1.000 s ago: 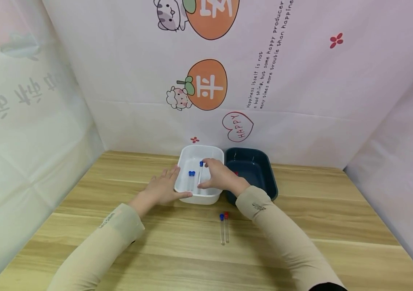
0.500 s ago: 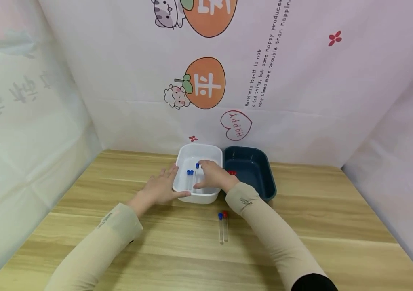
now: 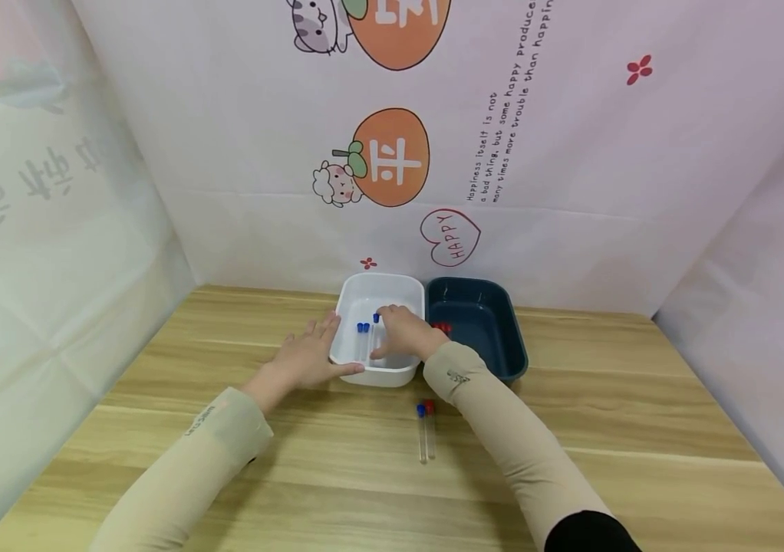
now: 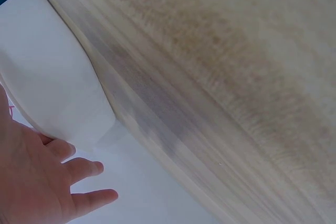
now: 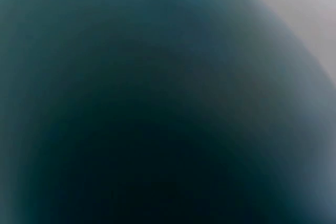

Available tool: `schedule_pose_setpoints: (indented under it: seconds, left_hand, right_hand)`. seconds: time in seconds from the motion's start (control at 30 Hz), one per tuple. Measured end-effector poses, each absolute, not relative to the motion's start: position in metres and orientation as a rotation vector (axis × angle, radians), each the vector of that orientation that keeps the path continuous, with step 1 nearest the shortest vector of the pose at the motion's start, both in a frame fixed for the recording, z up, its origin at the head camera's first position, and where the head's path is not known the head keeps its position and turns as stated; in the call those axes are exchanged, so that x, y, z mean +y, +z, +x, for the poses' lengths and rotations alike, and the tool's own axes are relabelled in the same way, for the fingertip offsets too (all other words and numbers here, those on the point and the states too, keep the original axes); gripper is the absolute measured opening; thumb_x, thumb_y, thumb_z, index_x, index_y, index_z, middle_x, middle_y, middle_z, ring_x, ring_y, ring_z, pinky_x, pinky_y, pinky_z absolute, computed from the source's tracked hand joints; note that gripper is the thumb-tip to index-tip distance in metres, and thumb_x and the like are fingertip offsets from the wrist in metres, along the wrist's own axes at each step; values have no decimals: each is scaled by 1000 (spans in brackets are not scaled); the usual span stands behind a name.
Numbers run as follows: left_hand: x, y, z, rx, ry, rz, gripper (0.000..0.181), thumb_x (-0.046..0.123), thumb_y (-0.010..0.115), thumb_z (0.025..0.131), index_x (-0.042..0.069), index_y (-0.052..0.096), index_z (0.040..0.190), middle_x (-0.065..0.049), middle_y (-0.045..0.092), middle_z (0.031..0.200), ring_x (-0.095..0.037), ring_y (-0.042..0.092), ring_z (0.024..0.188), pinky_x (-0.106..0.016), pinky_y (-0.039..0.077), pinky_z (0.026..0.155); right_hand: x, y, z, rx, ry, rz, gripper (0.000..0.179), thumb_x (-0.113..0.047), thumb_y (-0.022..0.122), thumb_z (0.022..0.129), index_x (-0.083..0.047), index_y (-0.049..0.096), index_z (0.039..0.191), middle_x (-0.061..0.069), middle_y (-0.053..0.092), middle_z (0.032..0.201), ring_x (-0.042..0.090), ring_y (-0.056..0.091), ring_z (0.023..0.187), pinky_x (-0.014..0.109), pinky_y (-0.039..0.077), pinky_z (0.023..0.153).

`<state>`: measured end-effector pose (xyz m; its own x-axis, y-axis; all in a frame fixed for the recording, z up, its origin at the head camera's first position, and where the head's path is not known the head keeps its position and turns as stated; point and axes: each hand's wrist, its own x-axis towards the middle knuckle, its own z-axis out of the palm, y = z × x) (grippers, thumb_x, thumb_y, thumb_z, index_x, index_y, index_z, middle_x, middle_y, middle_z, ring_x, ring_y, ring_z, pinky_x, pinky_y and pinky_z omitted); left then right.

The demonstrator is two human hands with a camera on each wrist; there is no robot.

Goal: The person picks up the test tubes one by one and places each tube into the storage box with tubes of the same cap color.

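Note:
My right hand [image 3: 406, 331] reaches into the white plastic bin [image 3: 380, 376]. It holds a blue-capped test tube [image 3: 373, 337] near its two ends, fingertips by the cap and thumb by the lower end. Left of that tube, two more blue-capped test tubes [image 3: 363, 328] lie side by side on the bin's floor. My left hand [image 3: 305, 360] rests against the bin's left wall with fingers spread, its thumb along the front rim. The left wrist view shows those fingers [image 4: 84, 169] extended beside the white wall. In the right wrist view, a blurred dark teal surface [image 5: 157, 77] fills nearly everything.
A dark teal bin [image 3: 515, 337] stands directly right of the white one, with several red caps [image 3: 442, 327] at its left side, partly behind my right wrist. In front, a blue-capped tube [image 3: 423, 437] and a red-capped tube [image 3: 430, 433] lie on the wooden table [image 3: 337, 475].
My right hand has moved slightly left and down in the white bin, bringing the held test tube closer to the other two. My left hand stays at the bin's edge.

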<state>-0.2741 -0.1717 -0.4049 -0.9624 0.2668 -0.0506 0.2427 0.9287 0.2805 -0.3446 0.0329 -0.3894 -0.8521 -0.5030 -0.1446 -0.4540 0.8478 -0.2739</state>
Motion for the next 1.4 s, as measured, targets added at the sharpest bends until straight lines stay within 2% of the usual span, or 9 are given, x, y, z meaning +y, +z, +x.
schedule_pose_setpoints:
  seconds: [0.3, 0.63, 1.4]
  left_hand:
    - [-172, -404, -272, 2995, 418, 400, 113, 76, 58, 89, 1, 17, 163, -14, 14, 170, -46, 18, 152, -73, 18, 113]
    - [-172, -406, -274, 2997, 392, 406, 113, 77, 56, 89, 2, 16, 164, -13, 13, 170, -45, 19, 152, -73, 20, 113]
    - [-174, -406, -276, 3000, 374, 403, 113, 77, 55, 89, 2, 16, 164, -14, 14, 170, -45, 18, 152, -72, 19, 114]
  right_hand:
    - [32, -392, -346, 2789, -275, -745, 85, -43, 87, 82, -4, 51, 149, 14, 52, 149, 27, 50, 133, 45, 39, 114]
    - [28, -396, -348, 2791, -147, -804, 81, -45, 86, 83, -4, 55, 145, 12, 59, 136, 25, 54, 120, 42, 45, 108]
    - [24, -395, -346, 2780, -124, -722, 80, -47, 81, 86, -10, 52, 150, 11, 55, 141, 26, 52, 124, 46, 44, 109]
